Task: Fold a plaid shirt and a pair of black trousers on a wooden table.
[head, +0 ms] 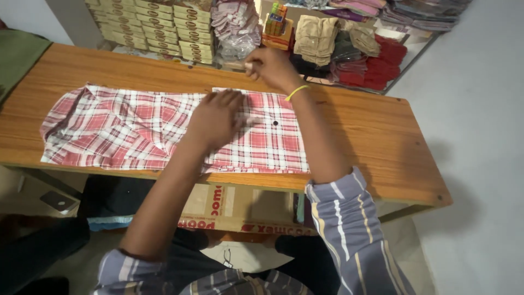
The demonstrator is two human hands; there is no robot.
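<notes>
A red and white plaid shirt [125,128] lies spread flat on a wooden table [382,142], its right part folded over with a dark button showing. My left hand [215,117] presses flat on the middle of the shirt, fingers spread. My right hand [271,68] is raised above the shirt's far edge, near the back of the table, with fingers curled together; a yellow band circles that wrist. Whether the right hand pinches anything is hidden.
Stacked flat boxes [158,27], bagged garments [234,24] and folded beige, red and dark clothes [349,49] line the floor behind the table. A cardboard box [240,210] sits under the table's front edge. A green cloth [16,54] lies at the far left.
</notes>
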